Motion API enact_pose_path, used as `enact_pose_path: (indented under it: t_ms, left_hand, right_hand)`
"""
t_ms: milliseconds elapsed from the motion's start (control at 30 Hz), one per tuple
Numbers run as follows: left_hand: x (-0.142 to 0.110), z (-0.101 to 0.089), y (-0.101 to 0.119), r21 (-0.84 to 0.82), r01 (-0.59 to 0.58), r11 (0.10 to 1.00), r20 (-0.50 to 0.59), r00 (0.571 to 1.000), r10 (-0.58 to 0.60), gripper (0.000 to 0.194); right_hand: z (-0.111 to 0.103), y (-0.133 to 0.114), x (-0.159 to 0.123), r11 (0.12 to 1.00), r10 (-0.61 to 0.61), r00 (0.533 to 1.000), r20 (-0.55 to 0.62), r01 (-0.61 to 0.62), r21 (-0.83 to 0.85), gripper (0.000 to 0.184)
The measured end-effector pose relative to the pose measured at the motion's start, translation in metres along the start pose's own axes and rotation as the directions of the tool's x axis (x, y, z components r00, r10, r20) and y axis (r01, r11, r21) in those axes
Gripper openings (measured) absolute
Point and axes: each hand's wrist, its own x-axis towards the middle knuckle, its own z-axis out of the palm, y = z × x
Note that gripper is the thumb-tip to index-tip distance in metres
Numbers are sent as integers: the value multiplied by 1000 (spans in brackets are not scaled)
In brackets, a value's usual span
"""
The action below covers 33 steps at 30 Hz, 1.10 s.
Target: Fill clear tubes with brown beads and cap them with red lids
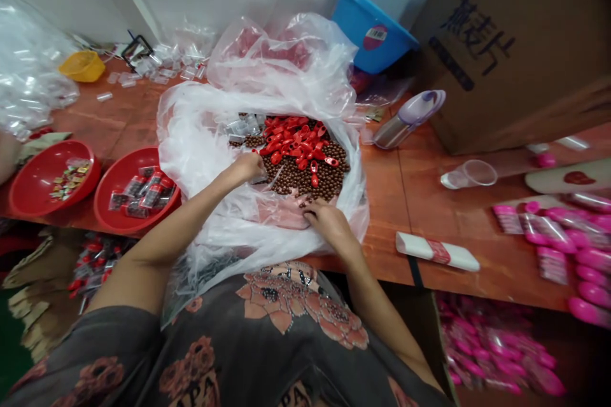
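Note:
A large white plastic bag [195, 133] lies open before me, with many small brown balls [329, 181] spread inside it. Red plastic caps [298, 140] with spout-like ends are heaped on the balls. Several clear small containers [248, 124] lie at the pile's far left. At the pile's left edge, my left hand [247, 168] is closed around a small clear container [260, 176], partly hidden by the fingers. My right hand [328, 221] is at the near edge of the balls, fingers curled down beside a few loose ones; what they pinch, if anything, is hidden.
Left of the bag stand a red bowl [107, 203] of filled red-capped containers and another red bowl [21, 194] of small wrapped pieces. A blue basin [370, 25], a carton [520, 44] and a steel bottle [401, 124] stand behind right. Pink-capped containers [592, 273] crowd the right.

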Motion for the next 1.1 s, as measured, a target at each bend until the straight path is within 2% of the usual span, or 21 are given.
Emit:
enact_pose_path:
  t_ms: [67,167,267,400,533,633,733,833,933,1100]
  left_hand:
    - [6,1,1,8,62,998,26,998,-63,11]
    - [15,9,-2,-35,82,996,27,996,-81,10]
    - [22,24,-6,-224,66,972,-11,997,-70,19]
    - [31,42,-3,-505,33,862,-43,997,-64,22]
    - [36,50,7,-700,59,712,-13,995,-95,26]
    - [39,57,12,-759,47,649,-19,995,-93,31]
    - [42,66,13,-818,-43,574,-93,994,-58,27]
    - [46,74,14,-786,-157,598,-209,978,-17,22]
    - [48,80,15,-764,-221,606,-262,965,21,22]
    - [49,82,15,-874,-226,429,-217,974,72,31]
  right_hand:
    - [1,0,-2,1000,8,1000,9,-8,-1,22]
    - [1,3,-1,997,9,1000,-22,-7,78,22]
    - [-3,9,2,977,-8,994,-109,31,210,23]
    - [-10,18,13,967,8,972,-234,52,249,25]
    - [-17,26,23,976,31,948,-316,40,216,28]
    - [-19,28,29,983,51,936,-347,14,181,29]
    - [-18,27,31,987,70,935,-348,-14,160,31]
    - [-14,27,33,987,75,942,-327,-23,159,32]
    - [-8,27,35,987,68,941,-330,-16,157,36]
    - [-5,23,41,994,65,943,-326,-32,106,41]
